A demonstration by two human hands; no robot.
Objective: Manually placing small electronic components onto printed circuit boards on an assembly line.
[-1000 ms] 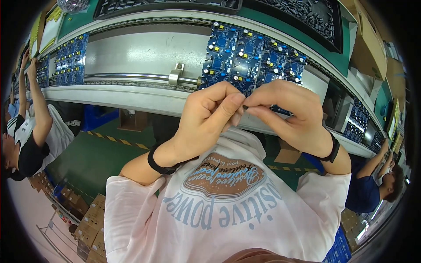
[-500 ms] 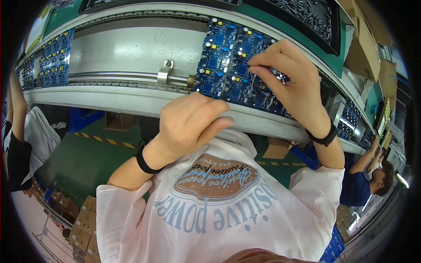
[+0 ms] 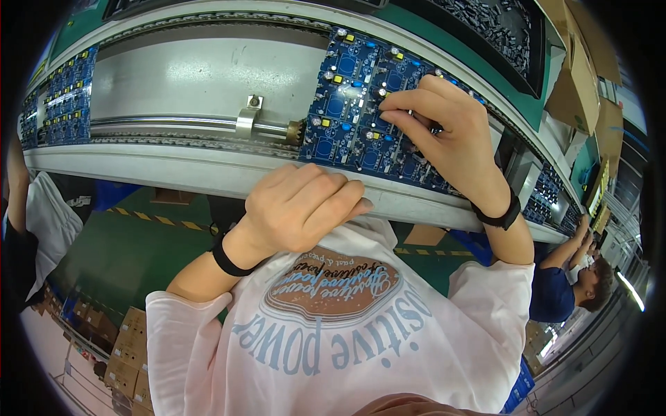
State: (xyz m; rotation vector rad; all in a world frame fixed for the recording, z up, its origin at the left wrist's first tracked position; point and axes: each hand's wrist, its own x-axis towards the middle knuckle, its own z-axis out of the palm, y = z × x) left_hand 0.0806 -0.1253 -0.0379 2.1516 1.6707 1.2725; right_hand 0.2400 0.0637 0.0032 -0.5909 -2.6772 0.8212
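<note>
Conveyor line (image 3: 208, 76) runs 9 to 3 o'clock across the top, a long grey bed between two rails, bending with the lens. Its near edge is a pale ledge that passes right under both wrists. Blue circuit board panel (image 3: 361, 125) sits on the bed at about 12 o'clock, studded with yellow and silver parts; its near edge meets the near rail. A second batch of blue boards (image 3: 62, 104) is at 10 o'clock, well apart, with bare grey bed between the two. A metal bracket (image 3: 248, 116) on a rod ending in a small gear lies just left of the panel, close to its left edge. Right hand (image 3: 444, 132) is on the panel at 1 o'clock, fingers bent down and pinched together on the board; a small dark part seems to be under the fingertips, but I cannot tell what it is. It covers the panel's right half. Left hand (image 3: 302, 211) rests loosely curled at the near ledge, just below the panel, knuckles up; cannot tell if anything is inside. Black trays of parts (image 3: 499, 35) behind at 1 o'clock. Other people work at 3 and 9 o'clock, off to the sides.
</note>
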